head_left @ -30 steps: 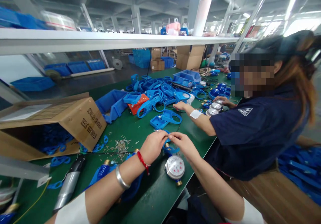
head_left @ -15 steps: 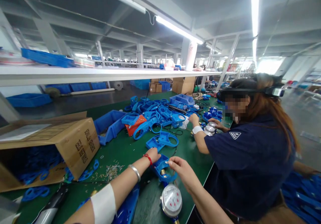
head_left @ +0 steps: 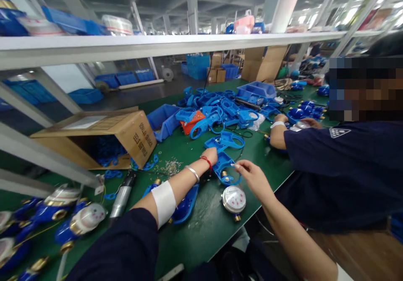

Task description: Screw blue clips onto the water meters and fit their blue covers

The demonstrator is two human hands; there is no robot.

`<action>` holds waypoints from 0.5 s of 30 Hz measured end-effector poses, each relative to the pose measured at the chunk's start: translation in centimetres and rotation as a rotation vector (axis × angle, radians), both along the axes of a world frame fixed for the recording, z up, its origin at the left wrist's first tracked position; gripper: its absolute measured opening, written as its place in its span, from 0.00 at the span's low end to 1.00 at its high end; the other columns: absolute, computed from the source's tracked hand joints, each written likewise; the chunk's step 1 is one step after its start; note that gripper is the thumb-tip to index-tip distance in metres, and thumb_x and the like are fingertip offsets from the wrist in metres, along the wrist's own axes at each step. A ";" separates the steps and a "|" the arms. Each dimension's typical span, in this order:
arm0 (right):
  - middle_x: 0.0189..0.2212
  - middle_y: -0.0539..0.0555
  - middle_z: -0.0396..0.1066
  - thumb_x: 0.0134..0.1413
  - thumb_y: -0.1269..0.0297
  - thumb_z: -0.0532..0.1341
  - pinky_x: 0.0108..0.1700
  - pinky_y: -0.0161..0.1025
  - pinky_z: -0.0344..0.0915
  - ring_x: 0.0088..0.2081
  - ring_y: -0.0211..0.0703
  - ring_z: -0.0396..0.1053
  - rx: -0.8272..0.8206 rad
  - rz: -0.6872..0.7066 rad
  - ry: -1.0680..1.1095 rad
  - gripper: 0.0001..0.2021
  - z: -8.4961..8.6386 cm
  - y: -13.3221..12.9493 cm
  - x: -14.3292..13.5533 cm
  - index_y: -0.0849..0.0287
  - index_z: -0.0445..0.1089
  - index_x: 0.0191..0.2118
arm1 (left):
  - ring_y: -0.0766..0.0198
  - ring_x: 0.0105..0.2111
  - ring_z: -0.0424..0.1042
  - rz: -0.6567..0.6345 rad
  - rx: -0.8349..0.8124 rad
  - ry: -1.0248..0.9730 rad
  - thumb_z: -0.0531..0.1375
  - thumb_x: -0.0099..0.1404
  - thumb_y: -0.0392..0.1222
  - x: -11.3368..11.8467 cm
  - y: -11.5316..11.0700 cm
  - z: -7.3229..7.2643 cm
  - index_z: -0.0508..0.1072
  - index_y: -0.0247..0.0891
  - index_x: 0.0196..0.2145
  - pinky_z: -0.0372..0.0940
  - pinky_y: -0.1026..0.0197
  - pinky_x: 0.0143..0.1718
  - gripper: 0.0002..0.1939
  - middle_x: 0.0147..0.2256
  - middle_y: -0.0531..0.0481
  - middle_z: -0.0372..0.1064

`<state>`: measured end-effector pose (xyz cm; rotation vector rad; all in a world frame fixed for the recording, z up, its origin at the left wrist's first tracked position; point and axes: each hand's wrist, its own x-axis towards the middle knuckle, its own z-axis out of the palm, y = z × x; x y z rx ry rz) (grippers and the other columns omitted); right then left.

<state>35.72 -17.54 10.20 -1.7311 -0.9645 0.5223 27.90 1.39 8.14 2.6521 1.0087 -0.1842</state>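
Observation:
My left hand (head_left: 210, 157) is closed at the left edge of a blue plastic frame (head_left: 224, 160), its fingertips mostly hidden. At the ring end of that frame, my right hand (head_left: 248, 173) pinches a small pale piece (head_left: 233, 165) between thumb and finger. Just below the frame a round water meter (head_left: 234, 199) with a clear face and brass ends lies on the green table. Another blue frame (head_left: 224, 141) rests right behind my left hand. Under my left forearm sits a blue housing (head_left: 185, 205).
An open carton (head_left: 138, 138) and a blue bin (head_left: 163, 122) stand at the left. Blue frames (head_left: 217, 105) are heaped at the back. Several meters (head_left: 85, 222) and a power screwdriver (head_left: 122, 197) lie front left. A co-worker (head_left: 343, 167) sits at the right, near a shelf (head_left: 176, 44).
The camera view has turned down and to the left, bringing meters at the left into sight. Both hands remain at the same blue frame, the right one still pinching the small piece.

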 end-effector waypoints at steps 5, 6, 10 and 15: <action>0.34 0.56 0.72 0.52 0.53 0.57 0.41 0.42 0.62 0.37 0.46 0.68 -0.038 -0.064 -0.127 0.14 -1.2 0.4 0.6 0.58 0.71 0.34 | 0.54 0.43 0.70 0.018 0.107 -0.172 0.47 0.67 0.35 -1.8 -2.0 2.3 0.64 0.29 0.46 0.64 0.54 0.45 0.12 0.42 0.37 0.68; 0.34 0.56 0.72 0.52 0.53 0.57 0.42 0.43 0.61 0.37 0.47 0.68 -0.039 -0.093 -0.159 0.14 -1.3 0.5 0.8 0.59 0.71 0.34 | 0.54 0.43 0.70 0.016 0.121 -0.204 0.48 0.67 0.34 -2.2 -2.4 2.7 0.64 0.29 0.46 0.64 0.54 0.45 0.12 0.41 0.37 0.68; 0.35 0.59 0.71 0.53 0.53 0.56 0.43 0.45 0.60 0.37 0.49 0.67 -0.036 -0.211 -0.239 0.15 -1.9 0.8 1.5 0.60 0.72 0.35 | 0.56 0.44 0.69 -0.009 0.158 -0.318 0.49 0.66 0.36 -3.7 -4.3 4.1 0.64 0.30 0.47 0.64 0.57 0.46 0.13 0.43 0.39 0.66; 0.35 0.63 0.71 0.52 0.50 0.56 0.41 0.47 0.63 0.34 0.49 0.68 -0.025 -0.289 -0.206 0.18 -2.5 1.2 2.0 0.62 0.72 0.35 | 0.56 0.44 0.68 -0.019 0.143 -0.533 0.51 0.65 0.38 -4.8 -6.5 4.7 0.59 0.28 0.55 0.63 0.56 0.49 0.22 0.47 0.36 0.63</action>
